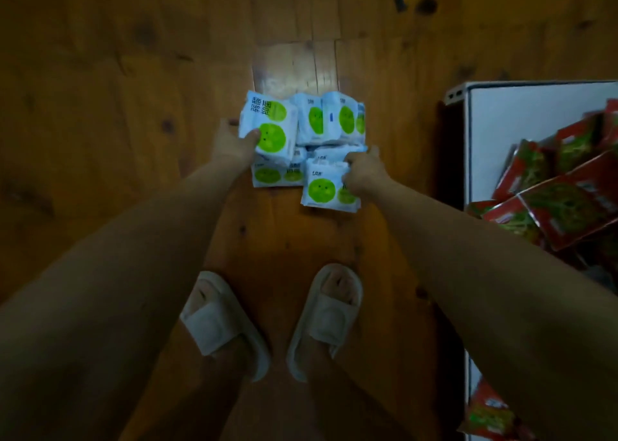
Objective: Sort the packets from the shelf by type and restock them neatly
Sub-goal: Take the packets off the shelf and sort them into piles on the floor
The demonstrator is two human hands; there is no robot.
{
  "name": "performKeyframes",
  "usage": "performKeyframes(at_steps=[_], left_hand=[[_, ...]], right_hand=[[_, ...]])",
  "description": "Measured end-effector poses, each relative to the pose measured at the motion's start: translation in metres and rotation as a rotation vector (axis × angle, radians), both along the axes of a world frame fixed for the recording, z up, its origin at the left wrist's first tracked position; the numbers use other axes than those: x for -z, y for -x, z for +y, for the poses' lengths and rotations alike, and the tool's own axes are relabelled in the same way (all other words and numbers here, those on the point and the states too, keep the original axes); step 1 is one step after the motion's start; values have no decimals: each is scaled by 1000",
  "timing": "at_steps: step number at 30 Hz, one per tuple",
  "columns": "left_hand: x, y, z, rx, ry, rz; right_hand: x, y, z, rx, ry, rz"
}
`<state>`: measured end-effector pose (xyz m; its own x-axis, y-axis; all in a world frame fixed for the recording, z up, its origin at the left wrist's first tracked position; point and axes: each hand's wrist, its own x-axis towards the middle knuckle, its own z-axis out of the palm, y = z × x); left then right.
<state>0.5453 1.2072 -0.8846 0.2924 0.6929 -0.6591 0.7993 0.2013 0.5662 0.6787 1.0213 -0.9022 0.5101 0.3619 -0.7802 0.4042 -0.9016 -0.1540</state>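
While both hands reach down to the white-green packets [302, 143] on the floor [100, 106], left hand [234, 143] pinches one pkt [269, 128]; right hand [363, 171] grips another [322, 186] nearest the slippers [271, 320].

Both bare arms reach forward and down, nearly straight, converging ahead of the feet. The left hand [234, 141] grips a white packet with green circles [270, 129], thumb pressed on its face. The right hand [363, 173] pinches the edge of another white packet with green circles [326, 188], its fingers curled.
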Motion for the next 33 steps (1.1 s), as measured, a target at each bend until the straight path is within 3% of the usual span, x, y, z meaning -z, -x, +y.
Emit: performKeyframes(at_steps=[7,13,17,25,33], left_hand=[[4,-2,-4,169,106,104],[-84,-28,3,391,-2,183],[-201,-50,4,628,-96,191],[-502,-40,-43,1013,-227,211],[-684,-27,-78,1106,-520,65]], right_hand=[[-2,-2,-7,157,-59,-45],[-95,-29,15,139,-160,-20],[-213,-43,30,181,-246,37],[-529,-14,4,217,-392,-11],[-707,33,-50,270,-465,-251]])
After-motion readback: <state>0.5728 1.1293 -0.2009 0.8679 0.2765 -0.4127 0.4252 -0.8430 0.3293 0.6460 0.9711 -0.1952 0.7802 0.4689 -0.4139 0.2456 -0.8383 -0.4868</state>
